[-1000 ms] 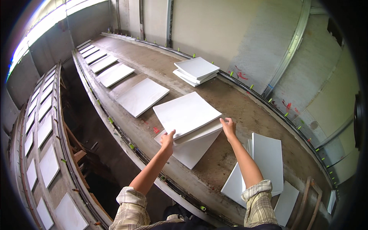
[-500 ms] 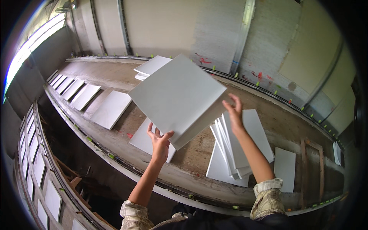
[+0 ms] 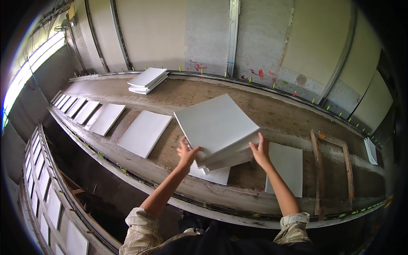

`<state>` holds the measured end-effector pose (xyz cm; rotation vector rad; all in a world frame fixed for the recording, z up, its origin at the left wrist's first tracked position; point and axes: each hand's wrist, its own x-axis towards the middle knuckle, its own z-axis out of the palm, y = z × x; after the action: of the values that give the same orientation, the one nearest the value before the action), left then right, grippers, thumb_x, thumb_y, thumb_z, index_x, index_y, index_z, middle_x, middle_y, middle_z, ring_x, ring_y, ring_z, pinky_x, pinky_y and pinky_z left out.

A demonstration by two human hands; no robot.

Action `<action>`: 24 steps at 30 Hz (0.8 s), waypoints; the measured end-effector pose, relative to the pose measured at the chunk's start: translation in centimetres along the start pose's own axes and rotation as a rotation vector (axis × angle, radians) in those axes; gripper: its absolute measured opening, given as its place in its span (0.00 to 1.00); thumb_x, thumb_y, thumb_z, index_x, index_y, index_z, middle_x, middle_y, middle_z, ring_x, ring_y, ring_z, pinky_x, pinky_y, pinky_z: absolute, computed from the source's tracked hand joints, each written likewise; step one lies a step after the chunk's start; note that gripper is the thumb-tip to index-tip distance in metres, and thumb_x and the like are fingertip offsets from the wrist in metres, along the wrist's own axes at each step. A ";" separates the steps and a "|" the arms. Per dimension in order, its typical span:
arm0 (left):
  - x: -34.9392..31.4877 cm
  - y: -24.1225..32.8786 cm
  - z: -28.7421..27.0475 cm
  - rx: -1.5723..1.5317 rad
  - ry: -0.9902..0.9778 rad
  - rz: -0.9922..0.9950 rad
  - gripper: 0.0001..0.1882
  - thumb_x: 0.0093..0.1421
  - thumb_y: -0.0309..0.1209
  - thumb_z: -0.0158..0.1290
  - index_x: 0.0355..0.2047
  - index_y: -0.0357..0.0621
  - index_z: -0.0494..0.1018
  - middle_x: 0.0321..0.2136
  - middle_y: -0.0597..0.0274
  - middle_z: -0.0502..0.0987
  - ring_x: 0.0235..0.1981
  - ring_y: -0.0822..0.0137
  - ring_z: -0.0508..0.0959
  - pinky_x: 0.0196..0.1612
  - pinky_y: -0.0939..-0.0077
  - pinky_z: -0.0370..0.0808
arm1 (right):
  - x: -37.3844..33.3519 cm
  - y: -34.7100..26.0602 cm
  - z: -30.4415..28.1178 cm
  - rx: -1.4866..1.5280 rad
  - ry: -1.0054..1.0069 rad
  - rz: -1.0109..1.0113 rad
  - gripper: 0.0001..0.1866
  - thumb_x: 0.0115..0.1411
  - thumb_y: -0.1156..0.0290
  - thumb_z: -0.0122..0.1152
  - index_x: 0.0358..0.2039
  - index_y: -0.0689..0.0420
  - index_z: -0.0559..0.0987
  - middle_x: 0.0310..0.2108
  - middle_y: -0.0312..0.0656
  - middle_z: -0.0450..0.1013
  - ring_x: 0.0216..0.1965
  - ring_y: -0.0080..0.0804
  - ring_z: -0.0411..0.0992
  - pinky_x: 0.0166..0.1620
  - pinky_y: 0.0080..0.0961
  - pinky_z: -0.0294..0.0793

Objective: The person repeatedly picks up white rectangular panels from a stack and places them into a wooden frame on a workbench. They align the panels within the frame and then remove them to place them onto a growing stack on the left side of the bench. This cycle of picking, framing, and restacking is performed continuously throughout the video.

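Observation:
A thin white square panel (image 3: 217, 123), tilted toward me, tops several similar white panels (image 3: 231, 159) stacked unevenly beneath it. At the near left corner my left hand (image 3: 187, 154) is closed on the edge, thumb over the top panel. My right hand (image 3: 261, 151) presses against the right edge, fingers curled around the stack's side. Just below lies another white panel (image 3: 212, 175), partly covered; whether the stack rests on it I cannot tell. To the right of my right hand, one white panel (image 3: 287, 170) lies flat on the long brown table (image 3: 204, 91).
A small stack of white panels (image 3: 148, 80) sits toward the table's back. Single panels (image 3: 145, 134) form a row leftward. At right are a wooden frame (image 3: 318, 174) and leaning white pieces (image 3: 370, 151). A lower rack (image 3: 72, 208) bears more panels, across a dark gap (image 3: 123, 204).
The top panel has come down from a raised tilt onto the other panels. My right hand, apart from it before, now grips the stack's right edge. The view has swung right.

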<state>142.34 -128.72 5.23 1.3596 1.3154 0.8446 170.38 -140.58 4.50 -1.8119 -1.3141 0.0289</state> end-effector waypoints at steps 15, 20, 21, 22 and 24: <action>-12.8 9.3 11.1 -0.739 -0.117 0.499 0.28 0.57 0.27 0.46 0.50 0.47 0.41 0.53 0.50 0.52 0.51 0.66 0.57 0.54 0.70 0.56 | -4.5 -10.6 -10.0 0.907 0.096 0.382 0.43 0.62 0.50 0.45 0.63 0.56 0.31 0.65 0.49 0.29 0.66 0.41 0.31 0.64 0.40 0.38; -16.1 9.1 16.2 -0.680 -0.488 0.491 0.51 0.57 0.26 0.49 0.59 0.60 0.16 0.62 0.47 0.38 0.63 0.56 0.44 0.59 0.57 0.52 | -6.2 -4.7 -16.6 0.646 0.385 0.093 0.41 0.55 0.83 0.46 0.64 0.45 0.40 0.66 0.37 0.39 0.61 0.30 0.49 0.58 0.28 0.55; -15.8 8.9 17.5 -0.769 -0.497 0.468 0.50 0.58 0.28 0.50 0.60 0.62 0.18 0.62 0.47 0.40 0.62 0.57 0.47 0.57 0.56 0.56 | -6.3 -4.2 -18.9 0.683 0.427 0.099 0.41 0.54 0.84 0.46 0.64 0.47 0.40 0.65 0.38 0.43 0.59 0.30 0.53 0.57 0.27 0.57; -15.9 10.2 17.8 -0.815 -0.492 0.334 0.49 0.58 0.29 0.50 0.60 0.64 0.19 0.62 0.48 0.40 0.60 0.57 0.50 0.57 0.56 0.57 | -6.6 -4.1 -21.3 0.706 0.439 0.090 0.42 0.52 0.85 0.47 0.64 0.48 0.40 0.65 0.41 0.42 0.62 0.34 0.47 0.60 0.30 0.49; -15.1 12.2 18.9 -0.898 -0.489 0.220 0.46 0.59 0.33 0.49 0.61 0.68 0.22 0.61 0.48 0.45 0.56 0.57 0.58 0.54 0.59 0.62 | -8.1 -2.8 -25.3 0.657 0.466 0.058 0.44 0.50 0.86 0.47 0.63 0.51 0.39 0.64 0.43 0.42 0.64 0.37 0.42 0.63 0.34 0.40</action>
<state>161.12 -145.69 14.92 0.8868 0.3131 0.9957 176.80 -162.49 18.44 -1.1957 -0.7910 0.0583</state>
